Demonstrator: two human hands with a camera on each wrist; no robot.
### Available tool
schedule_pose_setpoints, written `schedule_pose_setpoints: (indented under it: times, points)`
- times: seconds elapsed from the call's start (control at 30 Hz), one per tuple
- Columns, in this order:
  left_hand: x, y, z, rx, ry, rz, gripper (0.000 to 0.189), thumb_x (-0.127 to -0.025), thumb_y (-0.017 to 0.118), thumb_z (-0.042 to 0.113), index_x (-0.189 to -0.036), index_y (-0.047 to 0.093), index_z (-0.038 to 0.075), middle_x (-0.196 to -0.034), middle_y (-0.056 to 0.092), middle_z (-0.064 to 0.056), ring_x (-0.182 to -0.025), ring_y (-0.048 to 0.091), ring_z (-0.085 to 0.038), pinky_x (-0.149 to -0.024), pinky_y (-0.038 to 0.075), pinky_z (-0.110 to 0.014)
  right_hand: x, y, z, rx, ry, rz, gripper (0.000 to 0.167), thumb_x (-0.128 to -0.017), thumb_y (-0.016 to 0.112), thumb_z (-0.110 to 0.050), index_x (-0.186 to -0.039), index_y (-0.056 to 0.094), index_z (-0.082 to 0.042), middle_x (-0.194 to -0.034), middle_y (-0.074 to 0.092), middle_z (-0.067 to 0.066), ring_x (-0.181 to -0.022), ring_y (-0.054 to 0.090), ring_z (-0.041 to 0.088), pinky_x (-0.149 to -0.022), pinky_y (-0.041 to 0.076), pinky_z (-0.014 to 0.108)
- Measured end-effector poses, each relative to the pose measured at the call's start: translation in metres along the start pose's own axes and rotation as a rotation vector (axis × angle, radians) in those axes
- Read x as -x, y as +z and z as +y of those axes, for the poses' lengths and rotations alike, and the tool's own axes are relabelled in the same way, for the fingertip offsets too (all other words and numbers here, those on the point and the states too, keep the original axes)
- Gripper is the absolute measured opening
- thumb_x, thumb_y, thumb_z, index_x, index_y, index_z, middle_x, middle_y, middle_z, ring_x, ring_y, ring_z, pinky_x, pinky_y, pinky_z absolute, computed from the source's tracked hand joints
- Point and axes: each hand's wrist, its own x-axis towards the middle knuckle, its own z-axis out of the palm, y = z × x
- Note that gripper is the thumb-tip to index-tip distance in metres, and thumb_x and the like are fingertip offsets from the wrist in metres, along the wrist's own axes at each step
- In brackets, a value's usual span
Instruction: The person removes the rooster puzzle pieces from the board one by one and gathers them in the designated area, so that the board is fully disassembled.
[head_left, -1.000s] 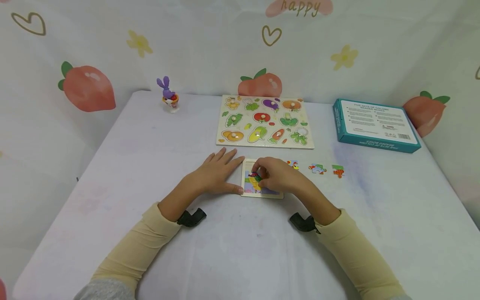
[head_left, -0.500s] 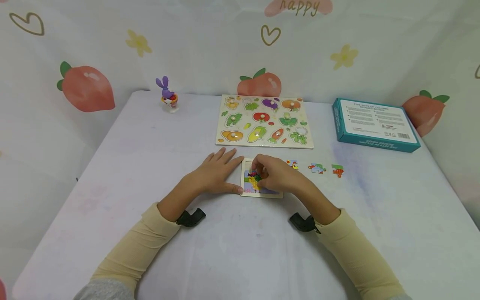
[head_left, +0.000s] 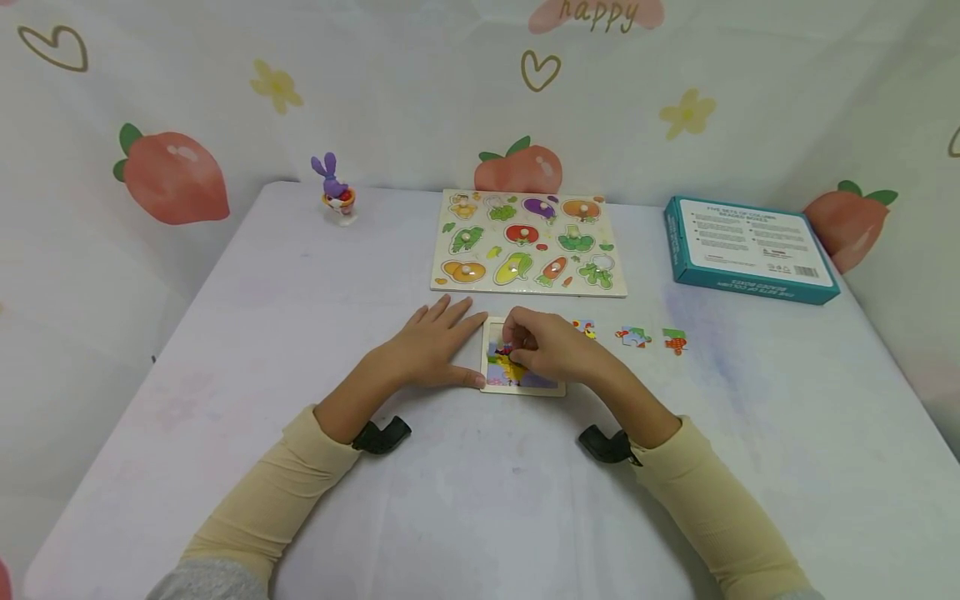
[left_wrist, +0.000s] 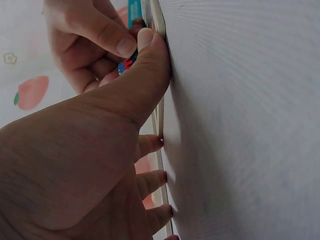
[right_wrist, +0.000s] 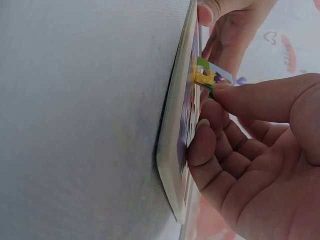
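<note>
A small square jigsaw tray (head_left: 528, 392) with a pale wooden rim lies mid-table, with part of a colourful picture inside. Spread flat on the table at its left, my left hand (head_left: 423, 350) has its thumb and forefinger against the rim. My right hand (head_left: 558, 348) is over the tray, pinching a puzzle piece (right_wrist: 216, 72) between thumb and fingers. In the right wrist view this piece, yellow, green and blue, stands tilted up from the picture with its lower edge at it. The right hand hides part of the tray.
Right of the tray lie three loose pieces: one partly behind the hand (head_left: 585, 328), a blue piece (head_left: 634, 337) and a green-and-red piece (head_left: 675, 342). Behind are a vegetable peg board (head_left: 491, 250), a teal box (head_left: 757, 250) and a purple rabbit figure (head_left: 332, 179).
The right thumb has shifted up a little and the pinched piece has changed its tilt, so more of the yellow picture shows. The left hand and the tray stay in place.
</note>
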Motion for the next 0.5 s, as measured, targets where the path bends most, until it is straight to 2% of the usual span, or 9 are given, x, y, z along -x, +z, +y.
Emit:
schedule_pose_setpoints:
  times: [0.17, 0.37, 0.5]
  points:
    - [0.0001, 0.0001, -0.0001, -0.002, -0.001, 0.0, 0.101, -0.084, 0.066, 0.068, -0.161, 0.024, 0.018, -0.167, 0.011, -0.012, -0.151, 0.001, -0.039, -0.118, 0.01, -0.06, -0.0005, -0.0002, 0.0003, 0.0, 0.003, -0.02, 0.019, -0.094, 0.068, -0.004, -0.11, 0.057, -0.007, -0.088, 0.062, 0.003, -0.078, 0.056, 0.019, -0.073, 0.049, 0.031]
    - [0.0004, -0.0004, 0.0004, -0.001, -0.003, -0.001, 0.1, -0.085, 0.066, 0.068, -0.161, 0.024, 0.018, -0.167, 0.011, -0.012, -0.152, 0.001, -0.039, -0.118, 0.009, -0.06, -0.0016, 0.0, 0.0015, 0.016, -0.012, -0.02, 0.01, -0.093, 0.07, -0.006, -0.101, 0.066, -0.008, -0.085, 0.064, 0.0, -0.08, 0.056, 0.017, -0.076, 0.048, 0.032]
    - [0.0007, -0.0004, 0.0004, -0.001, 0.002, -0.001, 0.1, -0.085, 0.066, 0.067, -0.161, 0.024, 0.018, -0.167, 0.011, -0.012, -0.152, 0.001, -0.039, -0.118, 0.009, -0.06, -0.0013, -0.0008, 0.001, 0.004, -0.007, 0.003, 0.011, -0.093, 0.071, -0.007, -0.102, 0.067, -0.008, -0.085, 0.065, -0.001, -0.079, 0.058, 0.017, -0.075, 0.05, 0.031]
